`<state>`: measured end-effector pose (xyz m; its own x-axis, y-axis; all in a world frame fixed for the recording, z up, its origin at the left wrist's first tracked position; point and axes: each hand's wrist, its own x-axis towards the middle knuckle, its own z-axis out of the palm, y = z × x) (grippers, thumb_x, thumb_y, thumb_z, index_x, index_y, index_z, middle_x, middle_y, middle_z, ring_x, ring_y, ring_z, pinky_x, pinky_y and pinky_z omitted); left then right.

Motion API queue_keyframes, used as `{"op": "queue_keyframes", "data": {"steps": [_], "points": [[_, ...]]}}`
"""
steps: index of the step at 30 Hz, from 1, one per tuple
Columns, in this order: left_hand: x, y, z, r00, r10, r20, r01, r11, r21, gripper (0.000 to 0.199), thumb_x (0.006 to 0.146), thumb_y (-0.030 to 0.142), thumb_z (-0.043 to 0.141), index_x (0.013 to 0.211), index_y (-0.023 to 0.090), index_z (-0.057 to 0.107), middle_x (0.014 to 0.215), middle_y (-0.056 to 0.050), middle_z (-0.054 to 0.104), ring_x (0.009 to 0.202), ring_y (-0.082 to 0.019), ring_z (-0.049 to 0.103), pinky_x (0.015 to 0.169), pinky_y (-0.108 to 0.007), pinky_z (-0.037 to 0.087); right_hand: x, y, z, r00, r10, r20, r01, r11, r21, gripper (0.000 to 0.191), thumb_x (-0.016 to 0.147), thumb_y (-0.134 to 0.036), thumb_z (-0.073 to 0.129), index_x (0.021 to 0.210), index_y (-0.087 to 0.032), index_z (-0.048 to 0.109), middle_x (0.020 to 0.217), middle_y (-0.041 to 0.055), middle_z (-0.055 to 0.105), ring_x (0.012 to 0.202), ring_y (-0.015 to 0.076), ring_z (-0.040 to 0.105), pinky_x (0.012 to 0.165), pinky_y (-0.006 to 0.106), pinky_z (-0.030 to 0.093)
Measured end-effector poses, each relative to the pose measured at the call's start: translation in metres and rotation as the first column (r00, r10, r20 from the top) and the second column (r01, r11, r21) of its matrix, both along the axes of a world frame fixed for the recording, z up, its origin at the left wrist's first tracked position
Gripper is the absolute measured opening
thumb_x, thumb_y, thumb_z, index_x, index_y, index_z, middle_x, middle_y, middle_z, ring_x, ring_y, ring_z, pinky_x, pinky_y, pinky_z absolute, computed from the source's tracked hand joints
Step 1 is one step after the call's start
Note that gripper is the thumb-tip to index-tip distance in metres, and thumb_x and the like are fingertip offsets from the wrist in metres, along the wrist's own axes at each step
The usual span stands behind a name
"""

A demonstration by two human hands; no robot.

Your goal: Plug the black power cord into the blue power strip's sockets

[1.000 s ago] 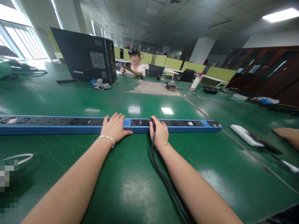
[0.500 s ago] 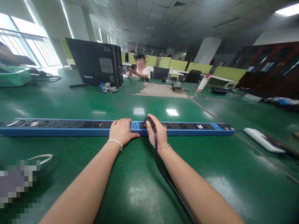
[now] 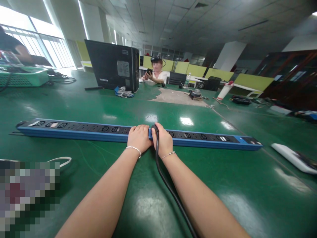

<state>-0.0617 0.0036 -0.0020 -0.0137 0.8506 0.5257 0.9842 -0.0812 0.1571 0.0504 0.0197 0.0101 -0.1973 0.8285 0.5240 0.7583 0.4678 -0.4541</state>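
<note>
Closed on a black plug [image 3: 155,127], the right grip [image 3: 163,141] is being held over the middle of a long blue power strip [image 3: 116,136], with the thumb and fingers wrapped around the plug. A black cord [image 3: 160,172] is being led down from the plug, along the inner side of the right forearm, toward the bottom of the view. The left grip [image 3: 139,138] is being laid across the strip just beside the right one, fingers over the top and thumb at the near side. Because the undersides of both grips are being hidden, it cannot be told whether the plug is being seated or whether the left grip is being squeezed tight. The strip is being carried crosswise by a green surface [image 3: 86,109]. A bracelet is being worn on each wrist. Farther back, a black computer case [image 3: 111,66] is being supported upright, with gloves [image 3: 123,93] lying near its base. A green basket [image 3: 27,78] is being carried at the far left, a white object [image 3: 292,158] near the strip's right end. Across the surface, a phone [image 3: 149,71] is being held by a co-worker [image 3: 162,77].
</note>
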Motion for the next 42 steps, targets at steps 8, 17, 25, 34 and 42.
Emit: {"op": "queue_keyframes", "data": {"steps": [8, 17, 25, 34, 42], "points": [[0.001, -0.001, 0.004, 1.000, -0.006, 0.026, 0.007, 0.999, -0.039, 0.038, 0.086, 0.028, 0.034, 0.114, 0.014, 0.056, 0.116, -0.013, 0.063, 0.110, -0.025, 0.053, 0.096, -0.040, 0.031, -0.003, -0.002, -0.006, 0.989, -0.004, 0.149, -0.006, 0.998, 0.066, 0.039, 0.093, -0.032, 0.035, 0.123, -0.012, 0.052, 0.116, 0.0121, 0.064, 0.099, 0.0197, 0.063, 0.089, 0.030, 0.047], [0.000, 0.000, 0.002, 1.000, 0.000, -0.023, -0.001, 0.999, -0.040, 0.037, 0.086, 0.030, 0.037, 0.113, 0.013, 0.055, 0.115, -0.012, 0.063, 0.109, -0.025, 0.054, 0.094, -0.040, 0.033, 0.005, -0.002, -0.011, 0.967, 0.013, 0.255, -0.045, 0.992, 0.121, 0.042, 0.091, -0.029, 0.037, 0.126, -0.012, 0.051, 0.115, 0.0120, 0.064, 0.096, 0.0195, 0.064, 0.088, 0.029, 0.046], [-0.001, -0.006, 0.008, 0.995, -0.084, 0.058, 0.088, 0.994, -0.062, 0.064, 0.079, 0.030, 0.047, 0.140, 0.023, 0.029, 0.135, -0.007, 0.051, 0.119, -0.020, 0.049, 0.101, -0.037, 0.030, 0.019, -0.006, -0.002, 0.945, 0.181, 0.271, -0.193, 0.981, 0.019, 0.049, 0.084, -0.018, 0.040, 0.133, -0.016, 0.043, 0.134, 0.0070, 0.051, 0.117, 0.0165, 0.052, 0.100, 0.032, 0.039], [0.003, -0.006, 0.011, 0.984, -0.139, 0.114, 0.146, 0.988, -0.049, 0.036, 0.085, 0.040, 0.046, 0.120, 0.036, 0.053, 0.122, 0.003, 0.062, 0.112, -0.016, 0.055, 0.103, -0.039, 0.031, 0.036, -0.005, -0.023, 0.965, 0.103, 0.243, -0.128, 0.988, 0.090, 0.053, 0.081, -0.017, 0.042, 0.133, -0.007, 0.043, 0.141, 0.0125, 0.042, 0.132, 0.0218, 0.035, 0.110, 0.038, 0.026], [0.007, -0.005, 0.013, 0.983, -0.148, 0.105, 0.154, 0.987, -0.048, 0.032, 0.089, 0.034, 0.041, 0.119, 0.035, 0.053, 0.121, 0.003, 0.063, 0.107, -0.016, 0.059, 0.100, -0.039, 0.034, 0.063, -0.008, -0.023, 0.917, 0.126, 0.379, -0.168, 0.982, 0.080, 0.058, 0.078, -0.016, 0.045, 0.136, -0.014, 0.041, 0.142, 0.0079, 0.041, 0.133, 0.0220, 0.032, 0.111, 0.042, 0.020]]}}
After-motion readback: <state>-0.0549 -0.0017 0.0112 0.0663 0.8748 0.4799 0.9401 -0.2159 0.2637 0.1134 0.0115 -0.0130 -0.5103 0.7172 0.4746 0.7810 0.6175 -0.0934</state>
